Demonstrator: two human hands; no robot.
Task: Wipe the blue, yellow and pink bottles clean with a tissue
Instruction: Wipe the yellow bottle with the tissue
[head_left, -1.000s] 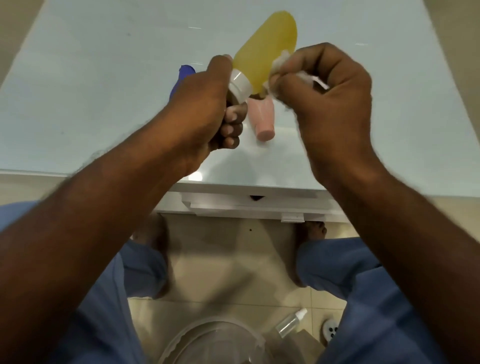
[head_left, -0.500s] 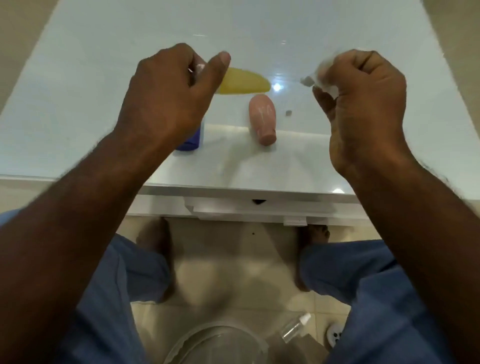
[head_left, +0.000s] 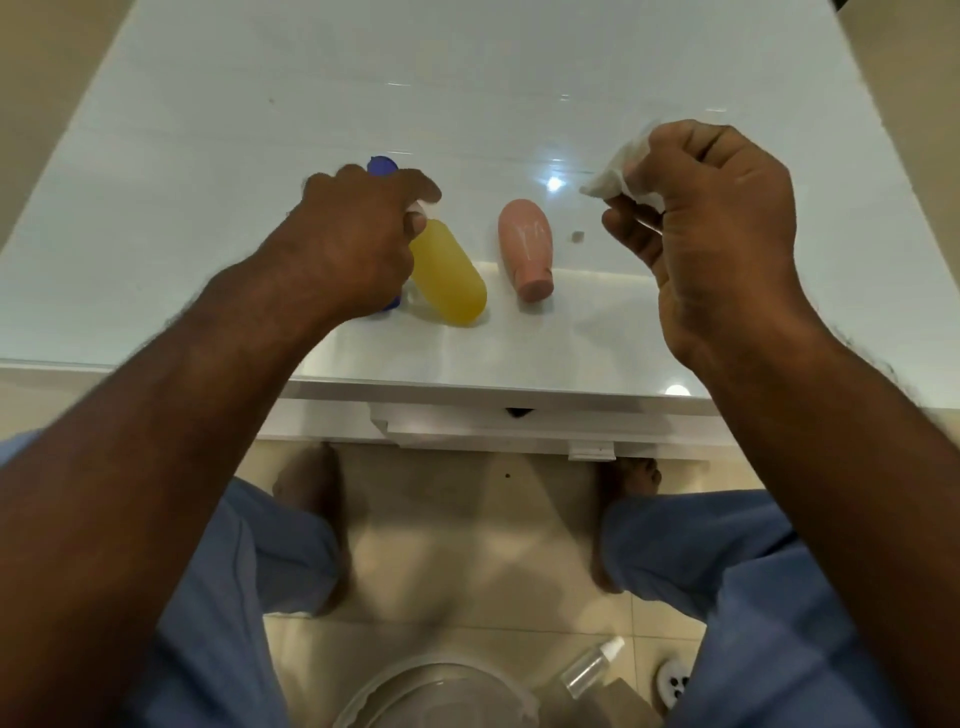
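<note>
Yellow bottle (head_left: 451, 275) is lying on the white tabletop (head_left: 208, 156), the left hand (head_left: 358, 244) with its grip closed around the cap end. Blue bottle (head_left: 382, 166) sits mostly hidden behind that hand. Pink bottle (head_left: 525, 248) lies just right of it, untouched. Right hand (head_left: 711, 218) hovers further right, pinching a crumpled tissue (head_left: 615, 171).

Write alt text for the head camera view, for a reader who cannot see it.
A person's left hand grips the cap end of a yellow plastic bottle lying on a glossy white table, while the right hand holds a crumpled white tissue above it. A pink plastic bottle lies between them.
</note>
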